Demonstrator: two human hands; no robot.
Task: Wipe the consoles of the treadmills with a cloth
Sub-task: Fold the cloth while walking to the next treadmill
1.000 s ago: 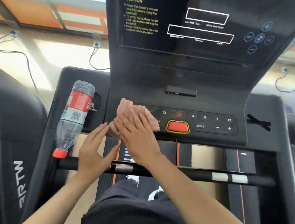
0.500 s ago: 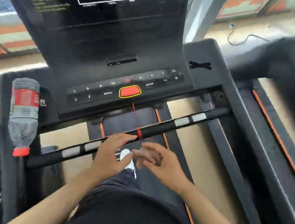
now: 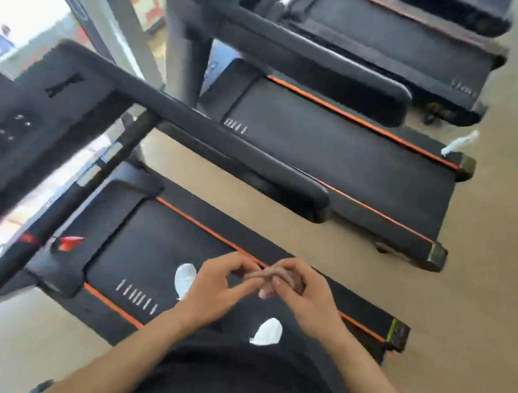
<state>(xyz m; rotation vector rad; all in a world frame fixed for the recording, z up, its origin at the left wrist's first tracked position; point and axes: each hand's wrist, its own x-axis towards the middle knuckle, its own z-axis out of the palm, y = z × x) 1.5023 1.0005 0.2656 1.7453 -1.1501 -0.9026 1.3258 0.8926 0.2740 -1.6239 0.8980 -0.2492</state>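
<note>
Hands meet above the treadmill belt point(image 3: 153, 248), left hand point(image 3: 217, 286) and right hand point(image 3: 305, 296) both pinching the bunched cloth point(image 3: 269, 274). Best to fold a clean face out before the next console.

No word or number is sharp enough to read. Far up and left of the left hand point(image 3: 210, 291), the console point(image 3: 43, 111) carries a black X-shaped mark point(image 3: 64, 85) on its side wing. Its button legends point(image 3: 4, 135) are only blurred white specks. Left of the hands, a red emblem point(image 3: 71, 243) on the motor cover point(image 3: 118, 211) is too smeared to make out. A row of white tick marks point(image 3: 137, 299) is printed on the belt point(image 3: 153, 248) just below and left of the left hand. A similar row point(image 3: 235, 126) marks the next belt point(image 3: 337, 160), well above the right hand point(image 3: 307, 297).
</note>
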